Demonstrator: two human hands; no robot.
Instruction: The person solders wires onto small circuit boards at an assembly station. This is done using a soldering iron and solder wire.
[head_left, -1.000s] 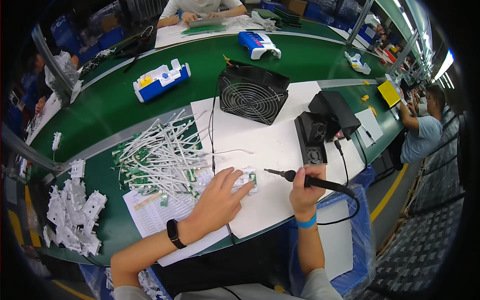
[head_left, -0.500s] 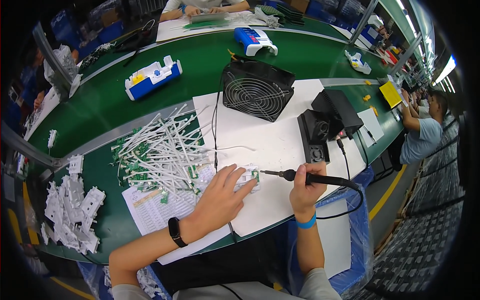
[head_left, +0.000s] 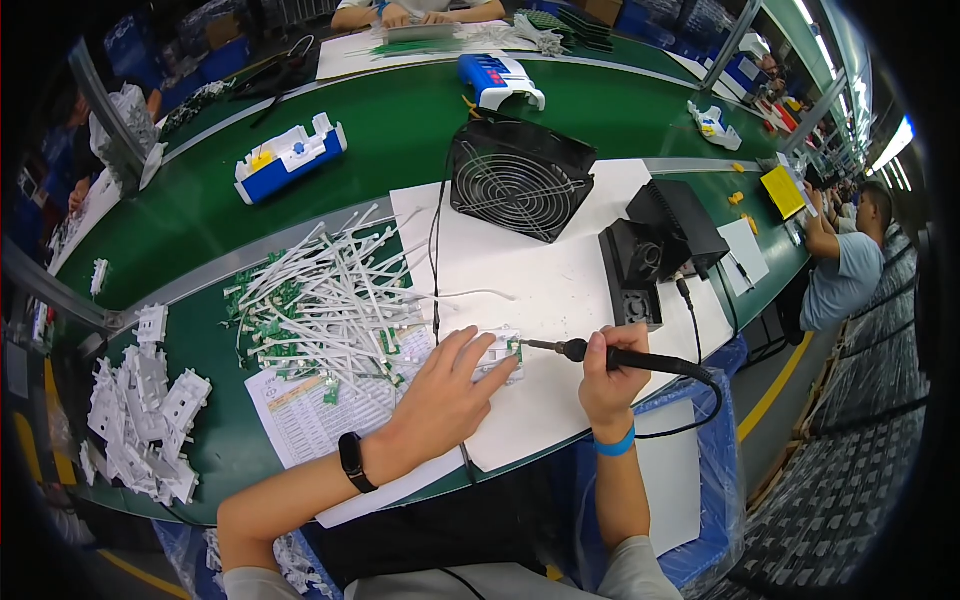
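My left hand [head_left: 437,405] lies palm down with fingers stretched and apart. Its fingertips rest on a small white plastic part [head_left: 513,374] on the white sheet. A little green circuit board [head_left: 515,346] sits at the right end of that part. In my right hand [head_left: 610,385] is a soldering iron [head_left: 577,349], its metal tip pointing left at the board. The tip appears to be at the board's edge, though contact is too small to make out. A heap of white cables with green boards [head_left: 325,300] lies left of my left hand.
Beyond the sheet [head_left: 540,285] stands a black fan [head_left: 520,185]. To its right are a black box [head_left: 680,230] and a black stand [head_left: 628,275]. White plastic parts [head_left: 145,420] pile up at left. Blue-and-white casings [head_left: 292,160] ride a green belt [head_left: 400,130]. Co-workers sit nearby.
The soldering iron's tip has closed the small gap to the board. Casings on the belt have shifted left. My left hand stays on the plastic part.
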